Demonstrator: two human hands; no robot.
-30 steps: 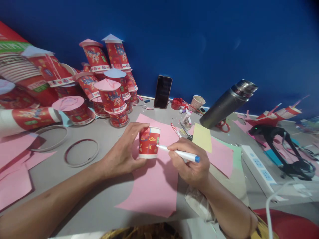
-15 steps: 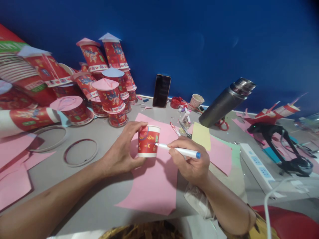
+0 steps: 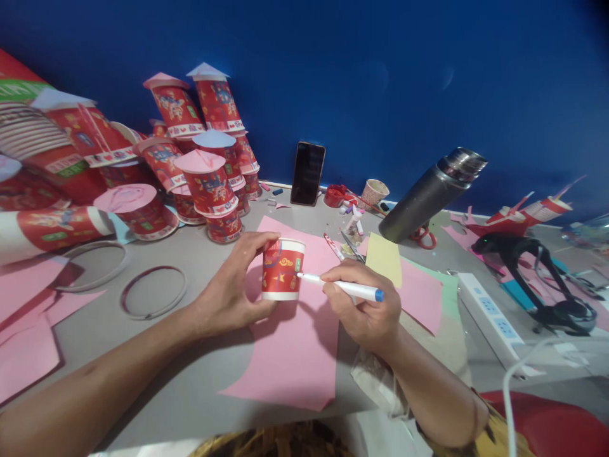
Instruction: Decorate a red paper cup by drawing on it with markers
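Note:
My left hand [image 3: 233, 289] grips a small red paper cup [image 3: 282, 268] with a white rim, held upright over a pink paper sheet [image 3: 295, 343]. My right hand [image 3: 364, 304] is closed round a white marker with a blue end [image 3: 340, 287]. The marker's tip touches the cup's right side. Both forearms rest over the grey table [image 3: 190, 381].
Stacks of red cups with paper cone lids [image 3: 209, 171] crowd the back left, with two rings [image 3: 152, 292] beside them. A phone [image 3: 308, 173] leans on the blue wall; a steel flask [image 3: 431, 193], scissors [image 3: 352, 244], yellow paper [image 3: 384, 259] and a power strip [image 3: 490, 317] lie right.
The cup and marker tip have shifted slightly left and up in view; both hands keep their hold, the tip still against the cup.

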